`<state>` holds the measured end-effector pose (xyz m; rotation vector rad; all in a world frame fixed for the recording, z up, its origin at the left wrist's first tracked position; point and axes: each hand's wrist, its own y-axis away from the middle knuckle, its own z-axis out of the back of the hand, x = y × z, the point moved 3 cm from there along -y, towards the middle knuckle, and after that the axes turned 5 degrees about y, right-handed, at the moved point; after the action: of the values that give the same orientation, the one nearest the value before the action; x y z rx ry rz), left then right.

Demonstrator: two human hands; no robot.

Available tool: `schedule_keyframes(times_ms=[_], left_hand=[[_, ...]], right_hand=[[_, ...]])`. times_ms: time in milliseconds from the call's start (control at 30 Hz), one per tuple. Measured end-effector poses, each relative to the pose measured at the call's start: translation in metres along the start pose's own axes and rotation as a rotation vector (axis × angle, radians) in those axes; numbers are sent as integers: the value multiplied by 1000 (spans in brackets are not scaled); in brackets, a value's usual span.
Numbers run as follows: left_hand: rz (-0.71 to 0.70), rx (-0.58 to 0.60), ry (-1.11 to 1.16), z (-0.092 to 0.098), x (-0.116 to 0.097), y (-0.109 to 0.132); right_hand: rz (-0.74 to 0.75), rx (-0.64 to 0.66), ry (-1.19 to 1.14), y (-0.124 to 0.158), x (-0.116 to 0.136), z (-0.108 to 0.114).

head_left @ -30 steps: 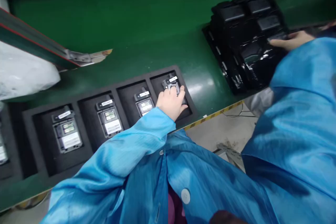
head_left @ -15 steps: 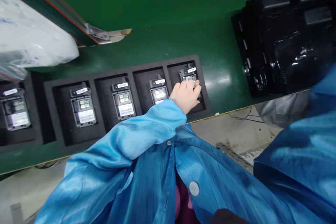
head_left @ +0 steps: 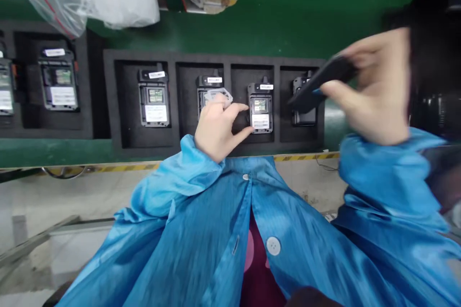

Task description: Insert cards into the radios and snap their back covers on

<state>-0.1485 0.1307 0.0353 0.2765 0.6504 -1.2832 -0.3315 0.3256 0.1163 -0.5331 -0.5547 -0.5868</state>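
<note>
Right hand (head_left: pixel 374 86) has come away from the black tray (head_left: pixel 435 5) at the right of the frame and now pinches a slim black panel (head_left: pixel 320 79) between thumb and fingers, above the rightmost compartment of the black foam tray (head_left: pixel 108 105). Left hand (head_left: pixel 218 127) is loose, fingers spread, not gripping, with its fingertips on a grey frame (head_left: pixel 216 97) lying on a labelled handset (head_left: pixel 205 100) in the next compartment but one.
</note>
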Motion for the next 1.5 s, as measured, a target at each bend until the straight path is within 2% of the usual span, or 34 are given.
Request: schedule_keyframes(times_ms=[67, 133, 233, 433, 633, 933, 1133, 1367, 1500], left_hand=[[12, 46, -45, -6, 3, 7], [27, 79, -87, -12, 1, 8], [54, 102, -118, -17, -3, 7], [72, 130, -138, -19, -3, 4], [68, 164, -122, -20, -3, 5], [52, 143, -123, -21, -3, 8], [50, 152, -141, -21, -4, 8], [59, 161, -134, -20, -5, 8], [14, 197, -141, -20, -9, 3]], right_hand=[[85, 119, -120, -5, 10, -43], [102, 231, -157, -6, 11, -76], [118, 327, -68, -5, 6, -99], [100, 411, 209, -5, 7, -97], [142, 397, 467, -3, 6, -101], [163, 374, 563, 2, 5, -104], [180, 232, 690, 21, 8, -118], [190, 202, 621, 33, 15, -128], [173, 188, 611, 36, 15, -131]])
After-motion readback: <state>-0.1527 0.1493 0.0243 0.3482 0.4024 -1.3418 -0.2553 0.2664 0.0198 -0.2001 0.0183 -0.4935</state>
